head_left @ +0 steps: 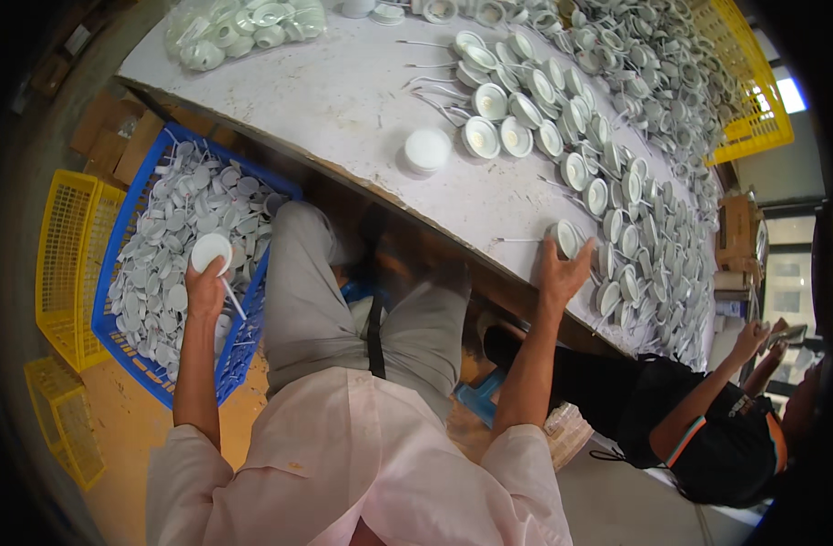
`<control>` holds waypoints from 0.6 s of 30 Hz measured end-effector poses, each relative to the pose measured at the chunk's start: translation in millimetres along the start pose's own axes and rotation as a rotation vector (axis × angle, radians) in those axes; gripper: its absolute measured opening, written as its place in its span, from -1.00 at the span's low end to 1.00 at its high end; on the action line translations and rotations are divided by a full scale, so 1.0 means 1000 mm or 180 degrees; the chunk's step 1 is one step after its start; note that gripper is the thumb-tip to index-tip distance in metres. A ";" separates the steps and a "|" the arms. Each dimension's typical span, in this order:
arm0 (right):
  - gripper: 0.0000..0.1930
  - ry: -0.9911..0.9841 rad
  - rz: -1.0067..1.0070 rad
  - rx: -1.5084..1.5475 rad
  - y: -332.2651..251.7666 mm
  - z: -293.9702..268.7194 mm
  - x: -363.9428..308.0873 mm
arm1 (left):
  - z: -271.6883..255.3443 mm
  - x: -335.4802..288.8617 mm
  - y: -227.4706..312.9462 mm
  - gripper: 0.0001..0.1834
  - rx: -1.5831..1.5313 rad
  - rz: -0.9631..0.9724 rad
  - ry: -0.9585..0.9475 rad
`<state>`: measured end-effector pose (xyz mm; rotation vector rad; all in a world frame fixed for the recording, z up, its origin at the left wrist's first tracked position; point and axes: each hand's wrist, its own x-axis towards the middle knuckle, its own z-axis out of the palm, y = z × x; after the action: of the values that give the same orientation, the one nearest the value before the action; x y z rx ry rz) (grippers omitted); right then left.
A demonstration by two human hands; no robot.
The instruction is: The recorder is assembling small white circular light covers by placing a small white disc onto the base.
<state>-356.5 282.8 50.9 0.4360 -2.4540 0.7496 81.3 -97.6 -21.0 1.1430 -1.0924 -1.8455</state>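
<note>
At nine o'clock, our left hand [204, 288] holds one lamp [211, 248] by its edge, likely sparing its face; at three, our right hand [565, 276] spans another lamp [565, 238], fingers wide.

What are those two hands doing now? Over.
Left hand gripping round white piece above blue basket. Right hand at white fitting on table. Other white fittings crowding close by.
</note>
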 end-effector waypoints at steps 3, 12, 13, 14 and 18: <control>-0.24 -0.0050 0.0035 -0.0281 0.005 0.005 0.000 | -0.093 0.015 -0.036 -0.58 0.0221 -0.0407 0.0656; -0.29 -0.0234 -0.0170 0.0856 -0.067 -0.005 -0.025 | -0.325 -0.012 -0.131 -0.68 0.0997 -0.1339 0.2442; -0.28 -0.0378 -0.0282 0.1278 -0.089 -0.001 -0.027 | -0.353 -0.009 -0.135 -0.63 0.2162 -0.0343 0.2682; -0.27 -0.0566 -0.0409 0.1835 -0.119 0.011 -0.033 | -0.393 -0.016 -0.124 -0.58 0.3335 0.0717 0.2991; -0.23 -0.0994 -0.0892 0.1792 -0.161 0.006 -0.060 | -0.081 -0.016 -0.059 -0.55 0.1057 -0.0165 -0.0038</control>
<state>-239.7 160.0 79.5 1.1563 -2.3450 1.3272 154.4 -83.4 -89.6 1.3585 -1.4263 -1.7532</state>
